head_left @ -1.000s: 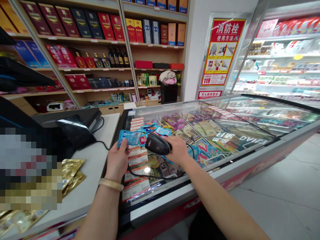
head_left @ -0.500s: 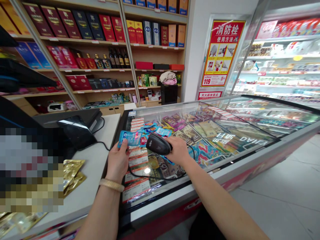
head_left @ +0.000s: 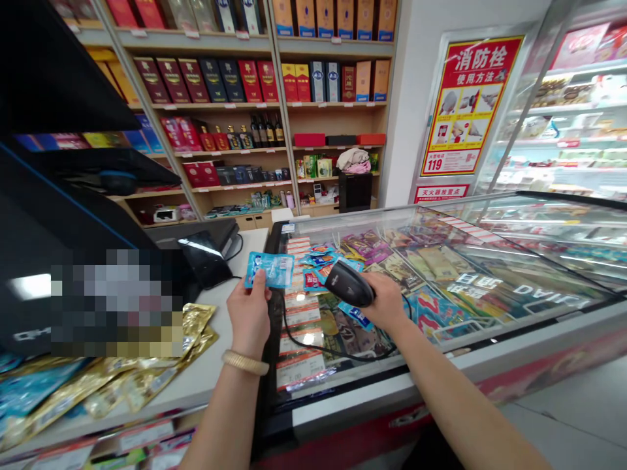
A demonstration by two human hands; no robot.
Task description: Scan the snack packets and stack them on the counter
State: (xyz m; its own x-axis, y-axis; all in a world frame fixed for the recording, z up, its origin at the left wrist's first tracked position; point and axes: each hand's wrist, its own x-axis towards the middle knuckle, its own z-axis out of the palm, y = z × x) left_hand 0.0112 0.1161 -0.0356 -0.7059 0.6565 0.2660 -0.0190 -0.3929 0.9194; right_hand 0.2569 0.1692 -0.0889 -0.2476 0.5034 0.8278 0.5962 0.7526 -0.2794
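Between thumb and fingers, my left hand point(head_left: 249, 312) pinches a small blue snack packet point(head_left: 279, 269) by its left end, over the gap between counter and freezer. My right hand point(head_left: 388, 300) is wrapped round the handle of a black barcode scanner point(head_left: 349, 283), whose head points left toward the packet without touching it. A black cable point(head_left: 337, 356) loops from the scanner across the freezer's glass lid. Several small blue and red packets point(head_left: 321, 256) lie on the glass behind the scanner head. One more blue packet point(head_left: 356, 315) lies below the scanner.
The chest freezer point(head_left: 470, 346) with a sliding glass lid stretches to the right. Gold packets point(head_left: 147, 385) lie on the white counter point(head_left: 230, 352) at left, beside a dark checkout screen point(head_left: 59, 72) and a small black display point(head_left: 203, 258). Shelves of boxed bottles point(head_left: 210, 78) stand behind.
The view has swung left, so everything sits further right. The blue packet in my left hand is now flatter to view and further from the scanner head.
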